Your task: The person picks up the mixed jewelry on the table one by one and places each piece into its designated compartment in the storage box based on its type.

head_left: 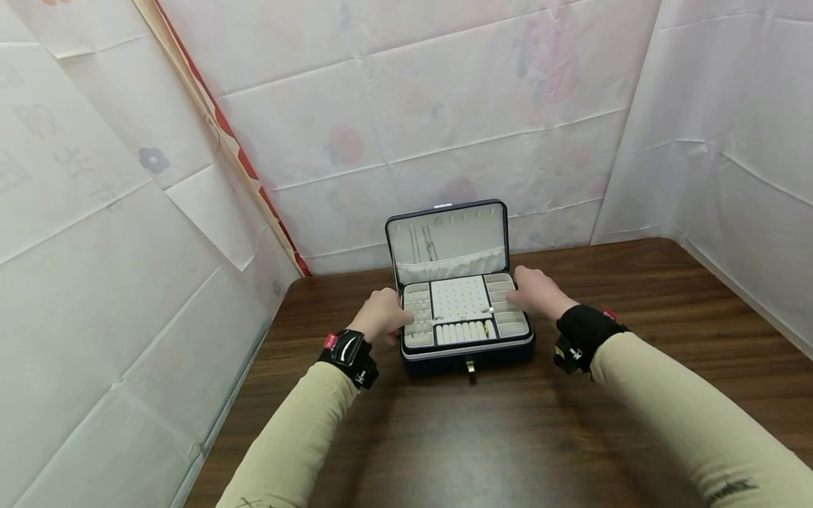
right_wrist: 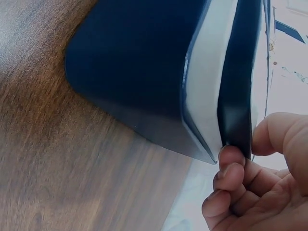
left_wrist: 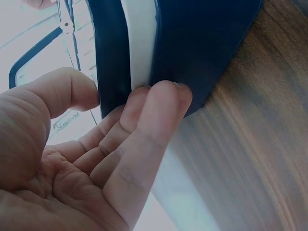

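Observation:
A dark blue jewelry box (head_left: 438, 363) stands on the table in the head view, its lid (head_left: 466, 243) raised, with thin chains hanging inside. In its top sits a dark-edged jewelry tray (head_left: 512, 329) with pale compartments, a dotted panel and ring rolls. My left hand (head_left: 379, 315) grips the tray's left edge, thumb (left_wrist: 82, 91) on the inner side and fingers against the outside. At the opposite edge, my right hand (head_left: 540, 291) pinches the tray wall (right_wrist: 238, 106) between thumb and curled fingertips. A white band (right_wrist: 207, 82) shows between tray and box body.
The box rests on a dark brown wooden table (head_left: 470, 444), toward its back edge. Pale patterned sheets (head_left: 444, 127) hang behind and on both sides. A small metal clasp (head_left: 471, 367) is on the box front. Small earrings (head_left: 488, 310) sit on the dotted panel.

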A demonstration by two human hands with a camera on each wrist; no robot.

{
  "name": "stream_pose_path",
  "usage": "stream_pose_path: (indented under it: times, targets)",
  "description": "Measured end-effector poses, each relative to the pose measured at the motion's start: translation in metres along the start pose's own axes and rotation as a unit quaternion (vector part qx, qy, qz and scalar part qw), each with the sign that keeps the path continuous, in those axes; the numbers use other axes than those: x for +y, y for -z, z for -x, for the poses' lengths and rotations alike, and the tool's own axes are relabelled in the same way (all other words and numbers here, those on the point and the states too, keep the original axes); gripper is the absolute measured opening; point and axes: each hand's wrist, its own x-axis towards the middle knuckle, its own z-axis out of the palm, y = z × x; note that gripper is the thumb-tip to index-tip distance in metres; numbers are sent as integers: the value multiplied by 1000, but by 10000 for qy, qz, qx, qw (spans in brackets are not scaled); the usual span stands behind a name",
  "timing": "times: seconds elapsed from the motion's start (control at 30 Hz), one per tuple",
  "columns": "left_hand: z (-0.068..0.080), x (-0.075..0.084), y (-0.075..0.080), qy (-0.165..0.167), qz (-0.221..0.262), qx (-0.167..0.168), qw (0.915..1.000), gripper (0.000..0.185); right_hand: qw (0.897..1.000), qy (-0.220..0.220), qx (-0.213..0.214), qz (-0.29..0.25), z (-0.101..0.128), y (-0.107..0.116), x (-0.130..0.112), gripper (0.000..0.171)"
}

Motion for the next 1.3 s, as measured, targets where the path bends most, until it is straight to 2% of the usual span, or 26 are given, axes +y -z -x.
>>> stream_pose_path:
  times: [0.2,0.47,0.77,1.03,1.3]
  targets:
    - [-2,-1,-2,65,-87,-35,9999,30,10000,3,-14,35,-1,0,1,16]
    - [-2,-3,-9,237,130,-118,9996,24,9999,107,-35,94,0,0,1,13]
    - [-4,-7,-16,340,216,-116,9991,31,9998,191,-78,68,0,-1,-2,14]
    - [-6,-10,-18,332,486,-65,9982,35,9994,249,-172,152,-2,-2,-1,24]
    - [-6,-10,-15,323,695,-208,9968,34,9995,237,-178,103,-3,-4,4,22]
